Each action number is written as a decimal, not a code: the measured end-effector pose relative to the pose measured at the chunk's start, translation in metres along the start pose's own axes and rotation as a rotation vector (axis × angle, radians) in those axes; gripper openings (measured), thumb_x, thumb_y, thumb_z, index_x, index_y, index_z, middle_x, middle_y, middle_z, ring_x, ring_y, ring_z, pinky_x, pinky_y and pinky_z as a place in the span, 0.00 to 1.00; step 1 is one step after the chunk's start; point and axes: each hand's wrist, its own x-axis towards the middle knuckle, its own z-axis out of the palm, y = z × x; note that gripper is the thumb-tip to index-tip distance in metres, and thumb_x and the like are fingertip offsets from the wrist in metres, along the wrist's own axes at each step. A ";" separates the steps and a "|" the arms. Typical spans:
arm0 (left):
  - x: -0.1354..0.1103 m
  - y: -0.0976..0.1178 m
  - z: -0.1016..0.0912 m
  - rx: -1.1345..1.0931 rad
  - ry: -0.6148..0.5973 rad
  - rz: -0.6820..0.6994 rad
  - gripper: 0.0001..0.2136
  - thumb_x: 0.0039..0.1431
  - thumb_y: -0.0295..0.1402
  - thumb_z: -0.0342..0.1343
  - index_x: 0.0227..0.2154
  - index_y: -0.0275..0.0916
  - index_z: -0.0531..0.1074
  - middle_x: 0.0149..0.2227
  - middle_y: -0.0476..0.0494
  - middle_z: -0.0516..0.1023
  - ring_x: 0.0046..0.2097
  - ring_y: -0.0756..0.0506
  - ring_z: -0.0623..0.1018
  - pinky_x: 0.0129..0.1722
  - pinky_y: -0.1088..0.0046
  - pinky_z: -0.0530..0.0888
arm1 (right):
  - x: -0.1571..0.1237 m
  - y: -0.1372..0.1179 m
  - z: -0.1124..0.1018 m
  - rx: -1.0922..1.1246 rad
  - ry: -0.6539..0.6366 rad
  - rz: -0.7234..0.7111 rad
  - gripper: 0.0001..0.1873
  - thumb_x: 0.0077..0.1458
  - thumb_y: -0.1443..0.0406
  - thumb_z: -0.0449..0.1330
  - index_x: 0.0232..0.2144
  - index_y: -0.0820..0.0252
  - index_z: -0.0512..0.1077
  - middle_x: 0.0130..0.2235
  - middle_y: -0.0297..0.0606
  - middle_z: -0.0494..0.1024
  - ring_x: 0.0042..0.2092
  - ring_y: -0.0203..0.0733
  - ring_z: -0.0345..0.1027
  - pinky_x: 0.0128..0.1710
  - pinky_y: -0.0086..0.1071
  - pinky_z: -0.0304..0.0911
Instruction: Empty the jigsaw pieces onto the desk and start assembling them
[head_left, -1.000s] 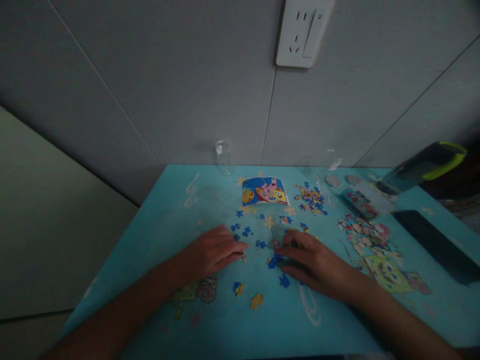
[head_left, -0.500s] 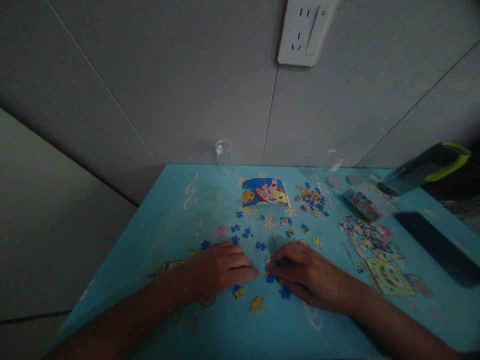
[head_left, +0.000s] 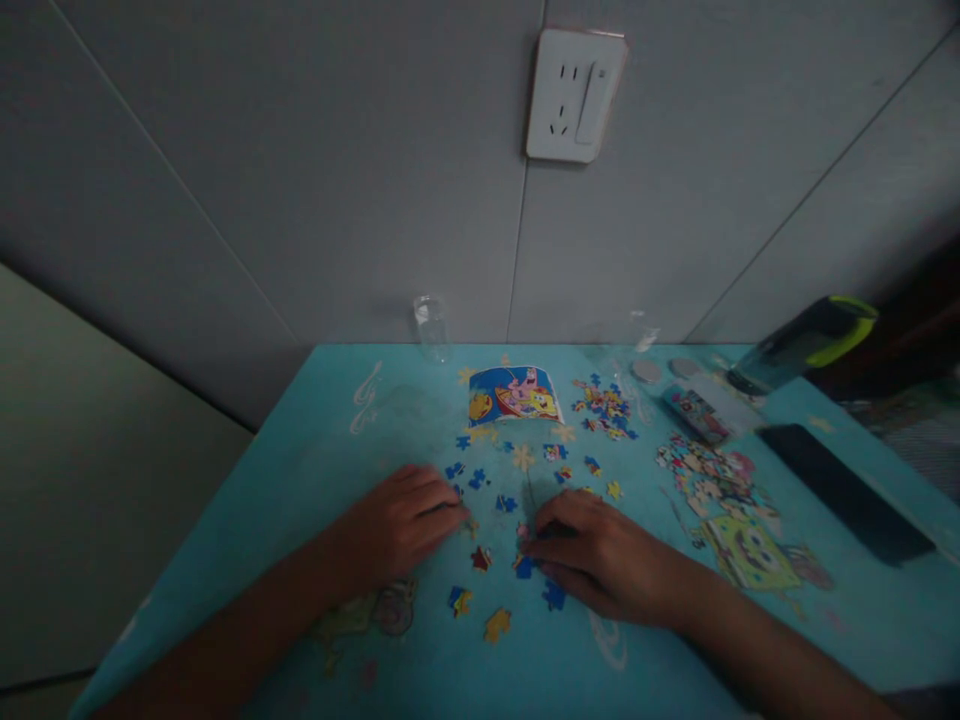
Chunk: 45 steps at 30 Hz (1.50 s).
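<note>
My right hand (head_left: 600, 550) rests on the table with thumb and fingers pinched at the edge of a blue jigsaw puzzle piece (head_left: 523, 568). To its left, my left hand (head_left: 409, 525) is closed, fingers bent and pressed together. A small yellowish piece (head_left: 472, 527) shows by its fingertips; whether they grip it is too dim to tell. Between the hands lies a dark red piece (head_left: 481, 558). Nearer me are a blue-and-yellow piece (head_left: 460, 600), a yellow piece (head_left: 496, 625) and a blue piece (head_left: 554, 595). Several blue pieces (head_left: 506, 503) are scattered beyond the hands.
A curved cartoon picture card (head_left: 516, 395) lies at the back of the turquoise table (head_left: 247, 520). Two piles of pieces (head_left: 606, 405) spread rightward, near a small box (head_left: 697, 412), a dark flat case (head_left: 844, 490) and a bottle (head_left: 802, 345). A clear container (head_left: 431, 328) stands by the wall.
My left hand has drawn back to the left, away from my right hand, uncovering the dark red piece. My right hand stays at the blue piece. The camera view has shifted slightly.
</note>
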 end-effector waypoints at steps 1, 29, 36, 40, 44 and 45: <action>-0.003 -0.006 -0.003 0.013 0.001 -0.018 0.10 0.69 0.26 0.52 0.50 0.38 0.74 0.43 0.42 0.77 0.46 0.44 0.74 0.50 0.61 0.70 | 0.000 0.000 0.000 0.002 0.005 -0.002 0.15 0.66 0.64 0.57 0.53 0.55 0.75 0.48 0.44 0.75 0.49 0.47 0.69 0.52 0.44 0.65; -0.015 -0.036 -0.003 -0.003 -0.008 -0.133 0.10 0.69 0.30 0.54 0.49 0.42 0.76 0.47 0.43 0.78 0.47 0.45 0.76 0.49 0.64 0.72 | -0.001 0.001 -0.001 -0.003 0.012 -0.040 0.15 0.67 0.63 0.56 0.53 0.56 0.75 0.47 0.44 0.76 0.49 0.46 0.69 0.53 0.44 0.63; -0.016 -0.037 -0.003 -0.007 -0.041 -0.143 0.11 0.69 0.30 0.54 0.50 0.42 0.76 0.47 0.43 0.78 0.47 0.45 0.76 0.50 0.63 0.73 | -0.001 0.001 -0.001 0.006 0.012 -0.046 0.15 0.67 0.64 0.56 0.53 0.57 0.75 0.48 0.44 0.77 0.50 0.46 0.70 0.54 0.44 0.63; -0.014 -0.035 -0.005 -0.024 -0.002 -0.127 0.10 0.68 0.30 0.54 0.49 0.42 0.76 0.46 0.43 0.78 0.46 0.45 0.76 0.49 0.64 0.73 | -0.001 -0.001 -0.002 -0.002 0.023 -0.047 0.15 0.67 0.63 0.56 0.53 0.57 0.75 0.47 0.44 0.77 0.49 0.46 0.70 0.53 0.43 0.64; -0.014 -0.036 -0.005 -0.023 -0.007 -0.134 0.11 0.68 0.30 0.54 0.49 0.43 0.77 0.46 0.43 0.78 0.46 0.45 0.76 0.49 0.64 0.73 | -0.001 -0.003 -0.002 -0.018 0.025 -0.048 0.14 0.67 0.64 0.56 0.52 0.58 0.75 0.47 0.44 0.78 0.49 0.45 0.71 0.53 0.43 0.64; -0.015 -0.036 -0.005 -0.024 -0.013 -0.141 0.11 0.68 0.30 0.54 0.49 0.43 0.76 0.46 0.43 0.78 0.47 0.45 0.76 0.50 0.63 0.73 | -0.001 -0.003 -0.002 -0.021 0.021 -0.056 0.14 0.67 0.64 0.56 0.52 0.58 0.75 0.47 0.44 0.78 0.49 0.45 0.70 0.53 0.43 0.64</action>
